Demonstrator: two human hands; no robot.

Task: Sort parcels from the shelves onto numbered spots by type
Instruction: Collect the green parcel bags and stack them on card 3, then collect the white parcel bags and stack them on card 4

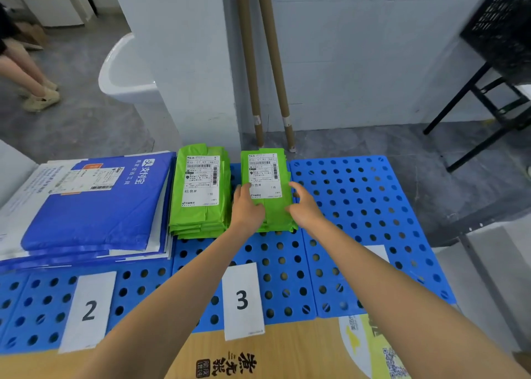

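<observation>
Two stacks of green parcels lie on the blue perforated board (359, 206) behind the label "3" (242, 301). The left green stack (201, 194) stands alone. On the right green stack (265, 183) both my hands rest: my left hand (247, 209) lies flat on its near left part, and my right hand (304, 203) touches its right edge with fingers spread. A pile of blue and white flat parcels (92, 206) sits behind the label "2" (89, 309).
Two cardboard tubes (267, 62) lean against the white wall behind the board. A black crate on a black stand (500, 62) is at the right. A person's legs (28, 76) are at far left. A cardboard sheet (230, 358) lies at the near edge.
</observation>
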